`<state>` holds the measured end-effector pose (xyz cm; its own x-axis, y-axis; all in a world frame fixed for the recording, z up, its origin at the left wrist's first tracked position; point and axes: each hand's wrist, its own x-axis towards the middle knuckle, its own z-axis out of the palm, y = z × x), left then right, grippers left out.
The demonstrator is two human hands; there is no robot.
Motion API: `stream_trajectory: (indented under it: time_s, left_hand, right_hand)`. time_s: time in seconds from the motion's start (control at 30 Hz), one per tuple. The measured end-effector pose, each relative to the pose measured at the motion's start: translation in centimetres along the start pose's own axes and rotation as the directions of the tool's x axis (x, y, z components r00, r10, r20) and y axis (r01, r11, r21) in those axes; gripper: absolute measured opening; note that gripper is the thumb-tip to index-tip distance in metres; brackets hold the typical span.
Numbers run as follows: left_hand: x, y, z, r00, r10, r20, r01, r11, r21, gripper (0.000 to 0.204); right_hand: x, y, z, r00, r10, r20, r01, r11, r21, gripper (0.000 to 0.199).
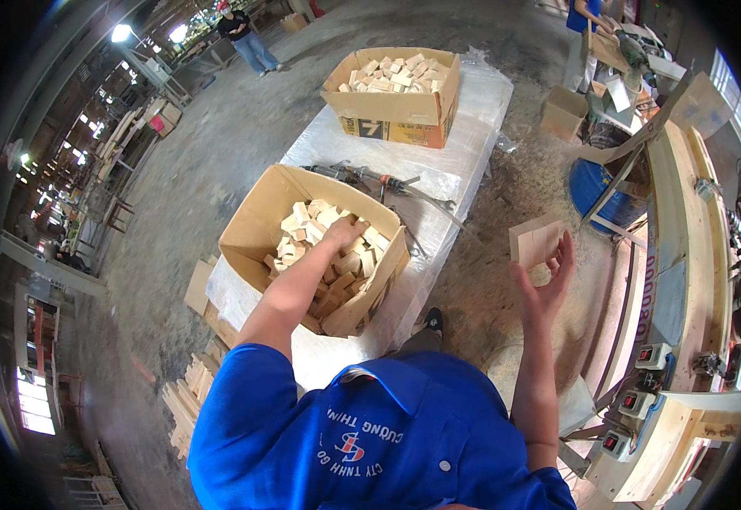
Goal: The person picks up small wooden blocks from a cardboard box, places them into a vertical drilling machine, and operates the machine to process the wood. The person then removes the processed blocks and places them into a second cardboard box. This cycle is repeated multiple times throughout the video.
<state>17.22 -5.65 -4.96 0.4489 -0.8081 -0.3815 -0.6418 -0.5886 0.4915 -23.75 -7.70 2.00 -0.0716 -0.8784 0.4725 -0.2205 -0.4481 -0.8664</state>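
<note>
My left hand [345, 232] reaches into an open cardboard box [255, 202] filled with small pale wooden blocks [302, 228]. Its fingers curl down onto the blocks at the right side of the pile, and their tips are hidden. Off to the right, above the floor, my right hand [549, 276] is closed around a light wooden piece [536, 241], gripped between thumb and fingers. Faint lines run across that piece; whether it is one block or several side by side I cannot tell.
Both boxes stand on a plastic-wrapped table [482, 102]; the far cardboard box [396, 106] also holds blocks. Tools with a hose [421, 194] lie between them. Right: a wooden bench [681, 255] with switches and a blue drum [596, 191]. Two people [247, 38] are farther off.
</note>
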Motion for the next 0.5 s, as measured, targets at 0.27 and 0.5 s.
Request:
stream_trajectory:
  time_s: [0.27, 0.5]
  left_hand:
    - [-1.0, 0.3, -6.3, 0.990, -0.013, 0.140, 0.115, 0.652, -0.749, 0.026]
    - [-5.8, 3.1, -10.4, 0.905, 0.425, 0.027, 0.103, -0.158, -0.982, 0.024]
  right_hand:
    - [-0.3, 0.0, -0.4, 1.000, 0.009, -0.019, -0.009, 1.000, 0.010, 0.090]
    - [-0.4, -0.6, 0.5, 0.999, -0.035, 0.019, 0.034, 0.997, 0.076, 0.091]
